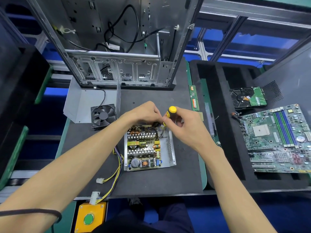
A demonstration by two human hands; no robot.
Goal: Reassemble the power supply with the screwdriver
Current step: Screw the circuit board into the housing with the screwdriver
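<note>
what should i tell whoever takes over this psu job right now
Right hand grips the yellow-and-black screwdriver, its tip down at the far right corner of the open power supply.
Left hand is at the unit's far edge beside the shaft; what its fingers hold is hidden.
Done: circuit board sits in the metal base.
Left: finish that corner screw, check the others, refit the fan and the grey cover lying left of the unit.
</note>
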